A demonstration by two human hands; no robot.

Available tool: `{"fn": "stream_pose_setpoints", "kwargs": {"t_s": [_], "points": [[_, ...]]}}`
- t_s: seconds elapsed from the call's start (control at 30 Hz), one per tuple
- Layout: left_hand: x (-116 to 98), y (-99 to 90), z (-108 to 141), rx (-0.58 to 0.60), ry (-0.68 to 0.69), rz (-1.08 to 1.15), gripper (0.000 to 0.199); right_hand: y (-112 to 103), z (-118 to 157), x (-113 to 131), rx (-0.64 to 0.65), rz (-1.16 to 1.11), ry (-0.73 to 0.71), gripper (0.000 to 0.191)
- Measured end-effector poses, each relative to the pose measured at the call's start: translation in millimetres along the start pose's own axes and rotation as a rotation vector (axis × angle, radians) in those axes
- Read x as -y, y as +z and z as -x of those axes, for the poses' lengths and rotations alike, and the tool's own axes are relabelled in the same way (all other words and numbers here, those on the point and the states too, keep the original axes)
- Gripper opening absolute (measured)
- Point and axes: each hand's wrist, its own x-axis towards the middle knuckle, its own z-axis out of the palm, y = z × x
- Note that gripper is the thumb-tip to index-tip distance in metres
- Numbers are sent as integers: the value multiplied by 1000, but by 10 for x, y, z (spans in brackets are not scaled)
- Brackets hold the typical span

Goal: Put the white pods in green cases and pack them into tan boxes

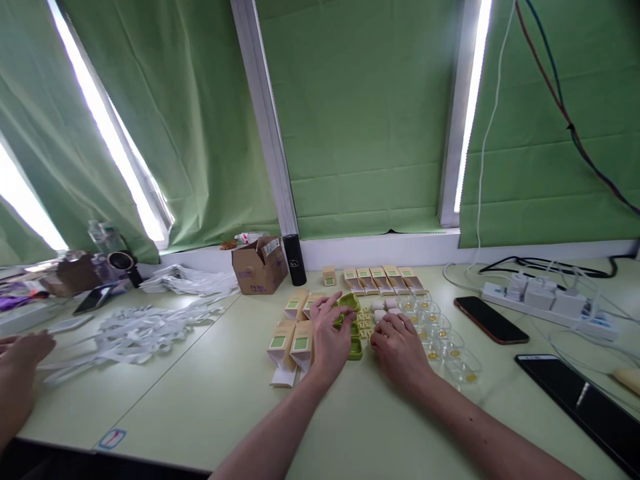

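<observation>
My left hand (331,337) pinches a small green case (350,301) between thumb and fingers, above other green cases (355,350) standing on the table. My right hand (400,343) is beside them with its fingers curled down and together; whatever is under its fingertips is hidden. Between the hands lie rows of small yellow square pieces (367,320). White rounded blocks (379,305) sit just behind my right hand, and clear plastic cases with yellow spots (443,327) stand in rows to its right. Open kraft-paper boxes with green labels (281,343) are left of my left hand.
More kraft boxes (383,281) line the back, near a black bottle (294,260) and a cardboard carton (260,265). Phones (490,320) and a power strip (545,303) lie right. White straps (145,330) and another person's hand (23,363) are at left.
</observation>
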Motion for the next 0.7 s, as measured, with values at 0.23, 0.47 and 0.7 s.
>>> {"fn": "stream_pose_setpoints", "kwargs": {"t_s": [0.23,0.47,0.7], "points": [[-65,-16,5,-47,28,-30,13,1,3,33,55,39,-17,25],[22,29,-13,-43,-127,145,7,-141,-36,-41,-30,-19,31,24],[64,73,-84,78,-657,660,55,-180,0,3,21,-109,38,17]]}}
